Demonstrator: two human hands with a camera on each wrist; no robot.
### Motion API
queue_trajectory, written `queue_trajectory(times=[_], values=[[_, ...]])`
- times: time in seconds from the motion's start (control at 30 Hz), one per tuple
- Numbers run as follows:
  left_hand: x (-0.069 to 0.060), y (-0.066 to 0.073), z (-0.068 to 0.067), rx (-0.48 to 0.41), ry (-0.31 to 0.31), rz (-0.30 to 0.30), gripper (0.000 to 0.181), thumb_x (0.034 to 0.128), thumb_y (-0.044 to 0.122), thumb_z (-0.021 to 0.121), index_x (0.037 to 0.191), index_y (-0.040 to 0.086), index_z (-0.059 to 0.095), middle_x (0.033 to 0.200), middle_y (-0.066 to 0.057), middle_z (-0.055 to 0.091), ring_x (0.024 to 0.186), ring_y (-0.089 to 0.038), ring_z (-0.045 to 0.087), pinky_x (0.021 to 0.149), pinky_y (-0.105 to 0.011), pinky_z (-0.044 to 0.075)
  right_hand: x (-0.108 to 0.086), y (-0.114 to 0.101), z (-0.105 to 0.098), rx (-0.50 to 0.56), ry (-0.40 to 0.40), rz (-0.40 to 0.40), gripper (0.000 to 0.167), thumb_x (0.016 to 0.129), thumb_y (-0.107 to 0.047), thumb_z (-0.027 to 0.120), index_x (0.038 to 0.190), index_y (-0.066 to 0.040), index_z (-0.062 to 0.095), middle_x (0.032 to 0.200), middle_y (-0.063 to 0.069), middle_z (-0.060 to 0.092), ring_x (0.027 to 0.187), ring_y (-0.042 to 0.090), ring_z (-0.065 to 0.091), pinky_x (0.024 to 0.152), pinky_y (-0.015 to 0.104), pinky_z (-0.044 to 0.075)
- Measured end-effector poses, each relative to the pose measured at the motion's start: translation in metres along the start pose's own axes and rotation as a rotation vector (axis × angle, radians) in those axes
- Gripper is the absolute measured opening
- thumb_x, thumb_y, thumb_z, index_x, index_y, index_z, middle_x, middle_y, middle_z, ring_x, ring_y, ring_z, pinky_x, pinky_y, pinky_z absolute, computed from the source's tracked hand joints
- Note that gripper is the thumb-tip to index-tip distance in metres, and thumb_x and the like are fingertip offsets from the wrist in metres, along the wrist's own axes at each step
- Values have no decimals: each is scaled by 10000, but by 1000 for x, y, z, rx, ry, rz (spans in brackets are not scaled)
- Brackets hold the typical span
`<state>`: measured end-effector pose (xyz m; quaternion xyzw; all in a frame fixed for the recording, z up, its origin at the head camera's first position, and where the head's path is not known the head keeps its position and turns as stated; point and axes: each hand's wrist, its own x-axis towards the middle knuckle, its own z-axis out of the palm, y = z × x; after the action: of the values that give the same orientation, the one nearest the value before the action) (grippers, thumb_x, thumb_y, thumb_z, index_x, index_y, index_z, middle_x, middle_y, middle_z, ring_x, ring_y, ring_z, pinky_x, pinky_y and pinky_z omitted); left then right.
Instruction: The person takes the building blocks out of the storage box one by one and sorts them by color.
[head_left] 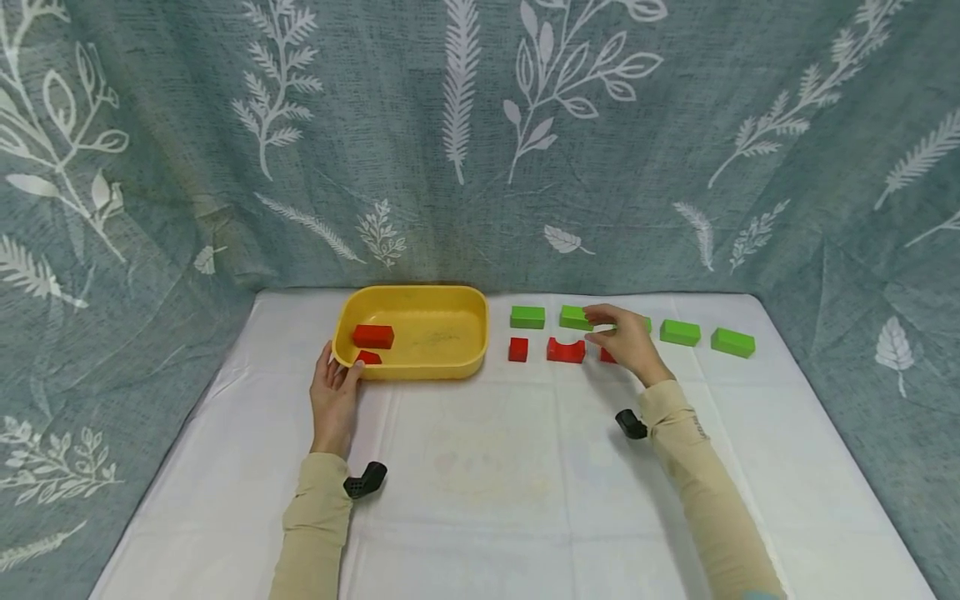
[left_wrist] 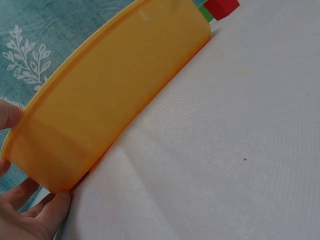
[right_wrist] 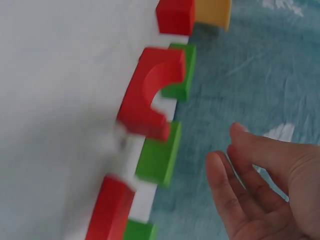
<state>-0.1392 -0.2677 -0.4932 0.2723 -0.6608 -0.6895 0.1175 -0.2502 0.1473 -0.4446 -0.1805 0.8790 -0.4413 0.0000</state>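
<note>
At the front left corner of a yellow tray (head_left: 408,373), my left hand (head_left: 333,408) grips the rim and wall. In the left wrist view, fingertips (left_wrist: 59,202) touch its lower corner. Inside the tray lie a red rectangular block (head_left: 372,337) and a partly hidden red block (head_left: 368,357). My right hand (head_left: 628,342) hovers over the block rows, holding nothing, thumb and fingertips apart. Nearby are a red arch block (head_left: 566,351) and a green block (head_left: 573,317). Another red block (head_left: 608,356) is partly covered by the right hand.
A small red block (head_left: 518,349) stands to the right of the tray. Several green blocks, including one at the left end (head_left: 528,317) and one at the right end (head_left: 733,342), form the back row. A patterned curtain (head_left: 480,208) hangs behind the white-covered table (head_left: 480,500).
</note>
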Motion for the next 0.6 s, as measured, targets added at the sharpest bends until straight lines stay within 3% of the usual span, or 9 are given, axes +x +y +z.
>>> queue_trajectory(times=[0.6], values=[[-1,-3,-3,-41,-30,29,706,987,203,594,1569,300,206,1596,-7,272,1413,-179,336,1117,-272,360,32,-59,55,99,-119,-135,411,865,-2,716,1263,26,617,1225,236,628,1119,356,611,912,389,556]])
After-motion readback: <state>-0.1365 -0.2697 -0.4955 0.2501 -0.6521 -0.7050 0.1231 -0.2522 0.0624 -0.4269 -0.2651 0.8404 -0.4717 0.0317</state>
